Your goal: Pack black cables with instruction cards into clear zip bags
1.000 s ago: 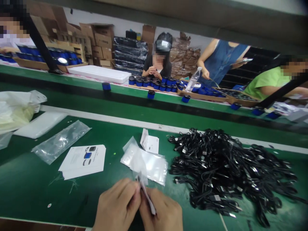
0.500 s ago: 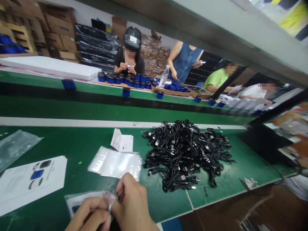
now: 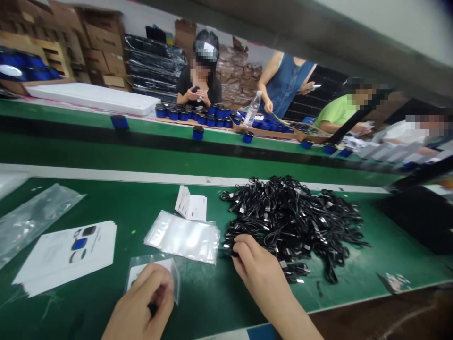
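Observation:
My left hand (image 3: pixel 148 295), its fingers curled in, grips a clear plastic bag (image 3: pixel 175 283) with a printed white sheet inside. A small dark patch shows within the curl of those fingers; what it is I cannot make out. At the left edge of a heap of black USB cables (image 3: pixel 283 212), my right hand (image 3: pixel 256 264) pinches a cable (image 3: pixel 229 247) between thumb and fingers. Just beyond the hands lies a stack of empty clear bags (image 3: pixel 182 233), and behind that a folded white leaflet (image 3: pixel 196 207) stands partly upright.
Printed sheets (image 3: pixel 67 257) are stacked at left beside a large plastic bag (image 3: pixel 42 217). A belt with spaced blue-and-black round items (image 3: pixel 198 133) runs across behind the bench. Several people work beyond it, near a bottle (image 3: pixel 252 109). A grey beam (image 3: pixel 318 42) crosses overhead.
My right hand has left the bag and moved right to the cable heap, taking hold of a cable. My left hand stays at the bag. The view has shifted slightly left.

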Action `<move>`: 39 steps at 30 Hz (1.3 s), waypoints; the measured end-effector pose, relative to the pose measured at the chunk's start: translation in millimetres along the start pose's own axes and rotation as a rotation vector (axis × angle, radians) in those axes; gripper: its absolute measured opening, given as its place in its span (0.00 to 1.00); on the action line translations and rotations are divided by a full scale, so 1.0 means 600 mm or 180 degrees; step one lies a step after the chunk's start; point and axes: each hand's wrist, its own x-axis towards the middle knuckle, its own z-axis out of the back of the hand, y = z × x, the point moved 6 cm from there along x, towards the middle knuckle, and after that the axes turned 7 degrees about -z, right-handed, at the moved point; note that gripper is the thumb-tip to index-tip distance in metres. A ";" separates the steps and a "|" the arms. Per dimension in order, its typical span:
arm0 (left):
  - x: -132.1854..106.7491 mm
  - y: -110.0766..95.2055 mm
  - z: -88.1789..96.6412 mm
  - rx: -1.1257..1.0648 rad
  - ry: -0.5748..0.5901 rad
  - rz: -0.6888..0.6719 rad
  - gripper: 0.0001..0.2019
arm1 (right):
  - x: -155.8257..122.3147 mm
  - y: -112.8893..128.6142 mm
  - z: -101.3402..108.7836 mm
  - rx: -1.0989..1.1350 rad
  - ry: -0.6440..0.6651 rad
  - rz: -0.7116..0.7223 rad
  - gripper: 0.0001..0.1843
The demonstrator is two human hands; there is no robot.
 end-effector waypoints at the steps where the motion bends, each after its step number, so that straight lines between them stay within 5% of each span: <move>1: 0.001 -0.002 0.001 0.0042 0.0018 0.0029 0.10 | 0.001 0.003 0.002 0.0577 -0.0042 -0.0250 0.06; 3: 0.001 -0.009 0.004 0.0149 -0.0028 -0.0002 0.10 | 0.001 0.007 -0.008 0.2076 0.0098 -0.1057 0.13; 6: 0.000 -0.019 0.006 0.0242 -0.0200 -0.0171 0.08 | -0.011 0.043 -0.057 0.4178 0.0967 -0.2171 0.32; 10: -0.004 -0.018 0.006 0.0177 -0.0277 -0.0164 0.08 | -0.018 0.086 -0.088 0.5371 0.1797 -0.2476 0.30; 17: -0.007 -0.018 0.017 0.0153 -0.0533 -0.0277 0.08 | -0.037 0.061 -0.103 0.4634 0.2011 -0.2676 0.23; 22: -0.014 -0.004 0.019 -0.0207 -0.0697 0.0218 0.10 | -0.047 0.035 -0.106 0.3871 0.1542 -0.2762 0.19; 28: -0.021 -0.006 0.018 -0.0159 -0.0767 0.0153 0.09 | -0.042 0.049 -0.106 0.3833 0.1538 -0.2517 0.13; 31: -0.026 -0.027 0.014 0.0208 -0.0787 -0.0276 0.08 | -0.033 0.062 -0.094 0.3240 0.0990 -0.2087 0.08; 35: -0.036 -0.043 0.009 0.0336 -0.0941 -0.0424 0.09 | -0.028 0.101 -0.057 0.2122 -0.0109 -0.0770 0.06; 39: -0.038 -0.052 0.006 0.0305 -0.0973 -0.0435 0.09 | -0.035 0.129 -0.055 0.1901 -0.0082 -0.0114 0.11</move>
